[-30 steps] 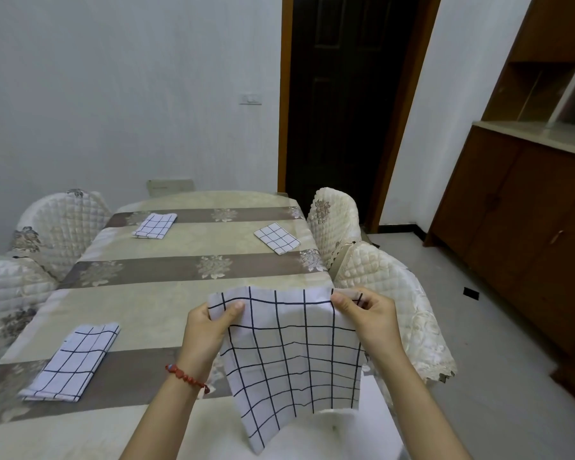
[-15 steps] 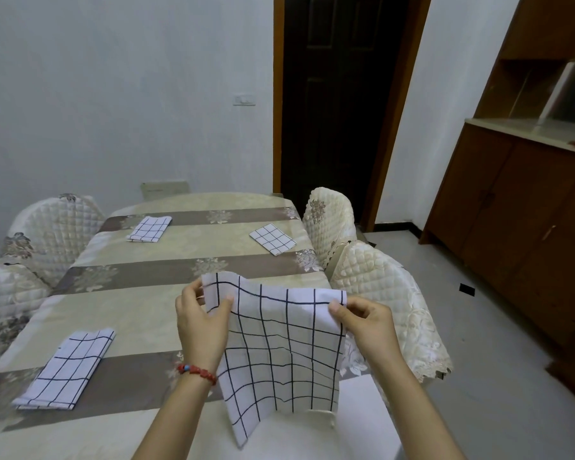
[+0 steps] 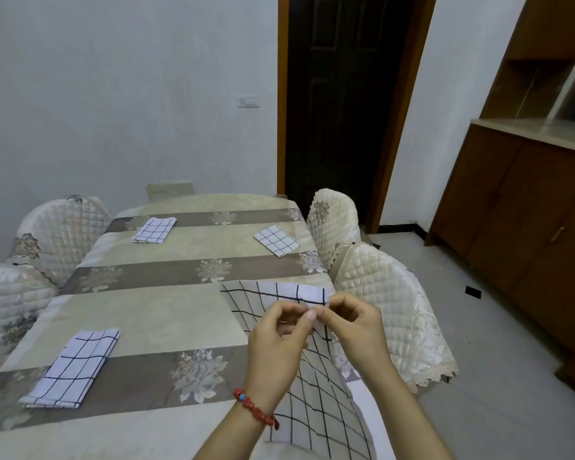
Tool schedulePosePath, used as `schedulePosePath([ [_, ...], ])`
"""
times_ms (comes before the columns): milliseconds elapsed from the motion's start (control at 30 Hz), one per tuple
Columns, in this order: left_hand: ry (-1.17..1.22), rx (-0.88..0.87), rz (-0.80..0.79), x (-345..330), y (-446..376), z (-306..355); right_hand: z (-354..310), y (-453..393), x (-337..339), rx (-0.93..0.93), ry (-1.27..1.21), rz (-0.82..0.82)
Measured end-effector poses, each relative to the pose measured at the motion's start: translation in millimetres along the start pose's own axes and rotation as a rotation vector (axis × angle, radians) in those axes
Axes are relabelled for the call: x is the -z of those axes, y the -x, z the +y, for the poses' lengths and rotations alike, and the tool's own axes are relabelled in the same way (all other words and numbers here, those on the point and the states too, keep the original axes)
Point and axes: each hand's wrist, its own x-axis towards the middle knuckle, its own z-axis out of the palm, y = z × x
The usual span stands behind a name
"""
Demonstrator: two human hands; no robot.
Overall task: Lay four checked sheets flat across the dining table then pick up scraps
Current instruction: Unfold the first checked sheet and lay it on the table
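Observation:
A white checked sheet [image 3: 316, 400] hangs in front of me over the near right part of the dining table [image 3: 166, 313]. My left hand [image 3: 279, 336] and my right hand [image 3: 356, 323] are close together at its top edge, both pinching the cloth. Three folded checked sheets lie on the table: one at the near left [image 3: 75, 366], one at the far left [image 3: 154, 230], one at the far right [image 3: 276, 240].
Quilted chair covers stand along the table's right side [image 3: 392, 303] and left side [image 3: 57, 230]. A dark door [image 3: 339, 104] is behind the table. A wooden cabinet [image 3: 528, 200] fills the right wall, with tiled floor between it and the chairs.
My hands have come together at the sheet's top edge, bringing its two corners toward each other. The sheet now drapes lower and more to the right.

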Motion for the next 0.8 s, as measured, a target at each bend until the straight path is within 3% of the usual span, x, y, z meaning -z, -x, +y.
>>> schedulePosePath([
  [200,0.160,0.101,-0.043,2.5,-1.6,10.0,-1.0,3.3,-0.4,0.027,0.051,-0.124],
  [400,0.189,0.184,-0.044,8.7,-3.7,0.7,-1.3,4.7,-3.0,-0.011,0.041,-0.130],
  [800,0.140,0.139,-0.037,9.8,-7.7,-4.1,3.5,8.0,-3.9,-0.018,0.004,-0.132],
])
